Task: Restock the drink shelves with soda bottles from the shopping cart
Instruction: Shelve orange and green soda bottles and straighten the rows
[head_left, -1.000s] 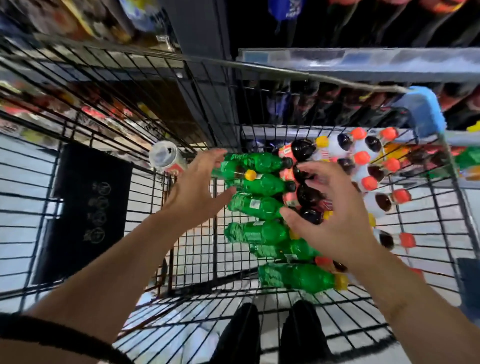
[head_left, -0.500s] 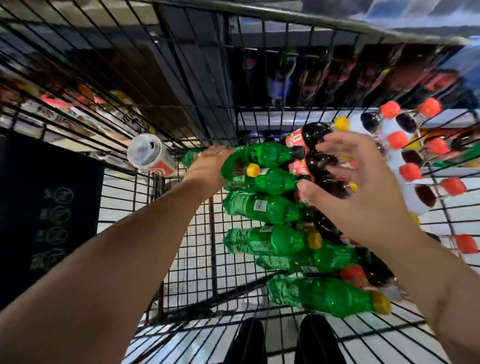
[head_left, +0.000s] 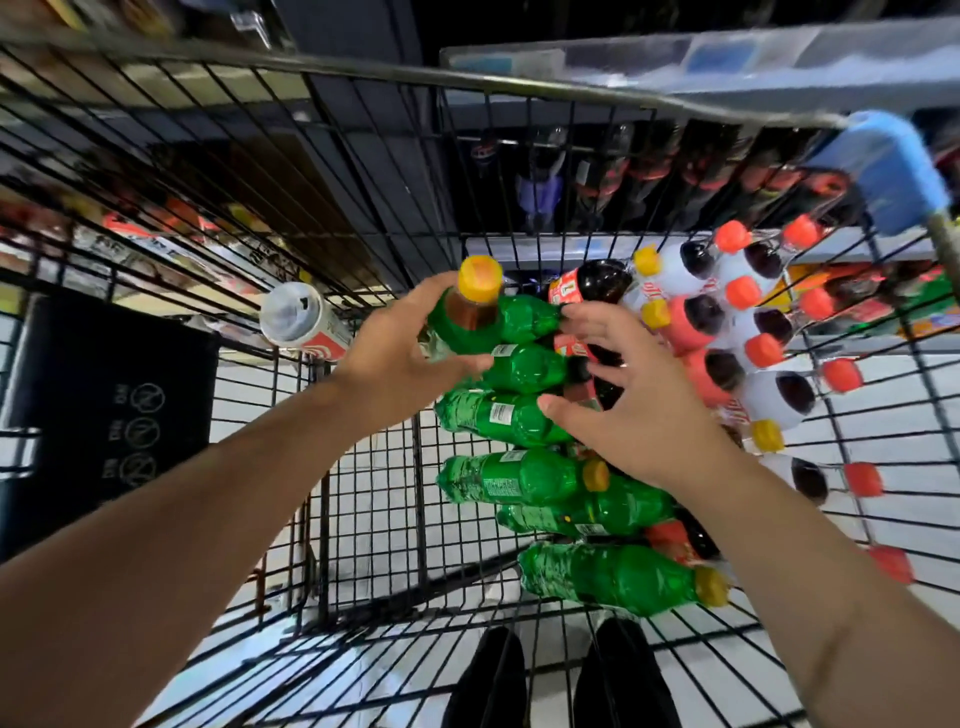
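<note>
Green plastic soda bottle with yellow cap (head_left: 470, 317): raised cap-up off the pile near the cart's far wall. The left hand (head_left: 405, 358) grips it, fingers curled round its body.
Right hand (head_left: 639, 415): fingers spread and loose, resting on the heap where green and dark bottles meet; it grips nothing.
Progress: early, I judge. One bottle is in hand, none shown reaching a shelf.
Left to do: green plastic bottles (head_left: 524, 478) and dark cola bottles with orange-red caps (head_left: 748, 312) crowd the right side of the black wire shopping cart (head_left: 363, 65).
Around: silver-topped can (head_left: 298, 322) against the cart's left wall; drink shelves (head_left: 675, 166) beyond the far wall.
In the way: the cart's tall wire wall stands between bottle and shelves.
</note>
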